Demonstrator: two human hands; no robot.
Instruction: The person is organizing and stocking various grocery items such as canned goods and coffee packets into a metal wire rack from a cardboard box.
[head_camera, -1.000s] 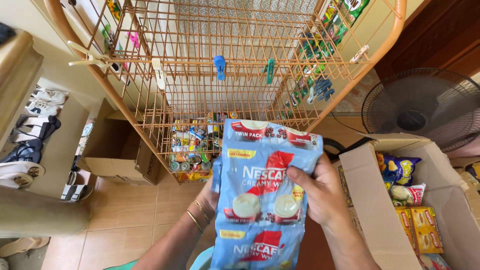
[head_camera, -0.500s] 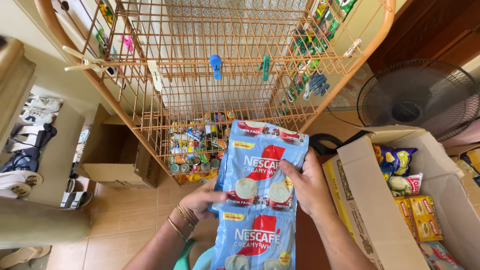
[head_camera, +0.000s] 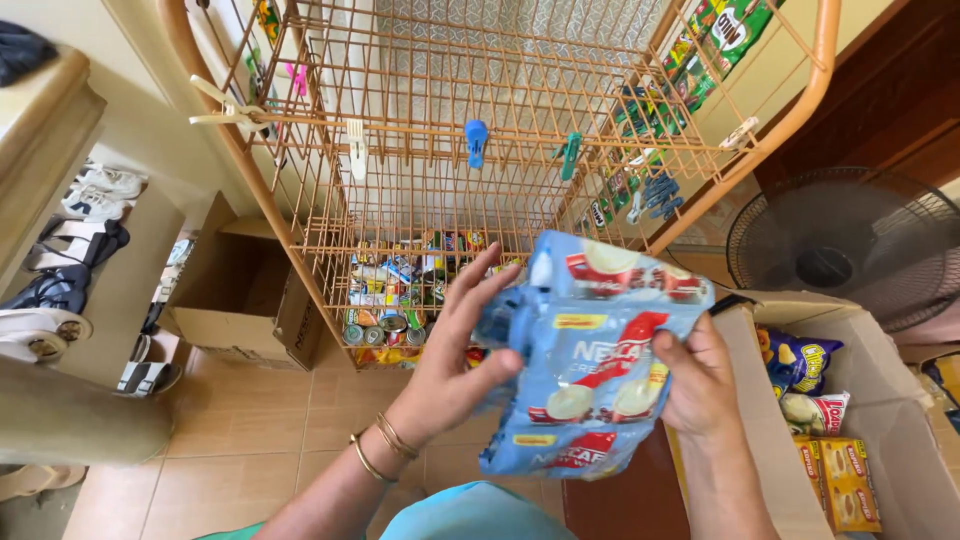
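Observation:
A light blue bag of instant coffee sachets (head_camera: 590, 350), printed with cups and a red swirl, is held up in front of me. My left hand (head_camera: 455, 350), with gold bangles at the wrist, grips its left edge, fingers spread over the crumpled side. Its right edge is pinched by my right hand (head_camera: 695, 385). The bag is bent and folded at the top. Behind it stands an orange wire rack (head_camera: 480, 170) with clothes pegs clipped on its bars.
Cans and small packets lie at the rack's bottom (head_camera: 400, 290). An open cardboard box (head_camera: 880, 440) with snack bags and yellow packets stands at the right. An empty carton (head_camera: 245, 300) sits left, shoes (head_camera: 70, 250) on a shelf beyond. A floor fan (head_camera: 850, 250) is at the right.
The bag has been lifted, tilted and crumpled; it hung flat and long before. My left hand moved from under its lower left to its upper left edge.

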